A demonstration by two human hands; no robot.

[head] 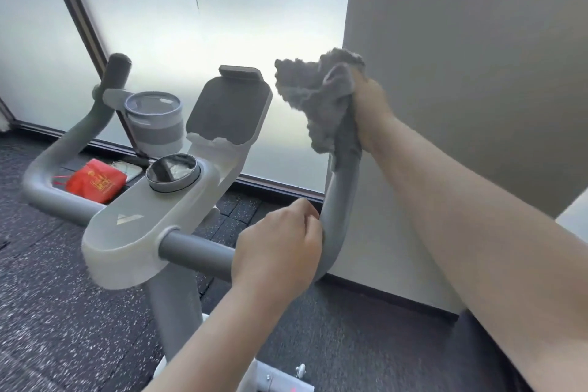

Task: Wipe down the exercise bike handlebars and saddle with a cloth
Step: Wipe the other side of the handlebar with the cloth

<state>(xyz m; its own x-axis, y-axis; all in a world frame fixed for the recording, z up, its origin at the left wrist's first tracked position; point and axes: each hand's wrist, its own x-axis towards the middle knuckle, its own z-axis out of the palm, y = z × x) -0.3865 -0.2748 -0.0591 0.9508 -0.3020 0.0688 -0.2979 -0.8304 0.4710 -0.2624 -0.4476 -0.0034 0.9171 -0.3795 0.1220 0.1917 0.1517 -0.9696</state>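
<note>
Right hand clenched on grey cloth, pressed around upper end of right handlebar. Left hand fingers wrapped around handlebar bend below.

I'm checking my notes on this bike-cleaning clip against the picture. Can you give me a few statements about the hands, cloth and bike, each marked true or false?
1. The right hand holds the cloth at the top of the right handlebar. True.
2. The left hand holds a spray bottle. False: it grips the handlebar at its bend and holds nothing else.
3. A cup sits in the holder beside the left handlebar. True.
4. The cloth is bright red. False: it is grey; the red thing is a bag on the floor.
5. The saddle is being wiped. False: no saddle is in view.
</note>
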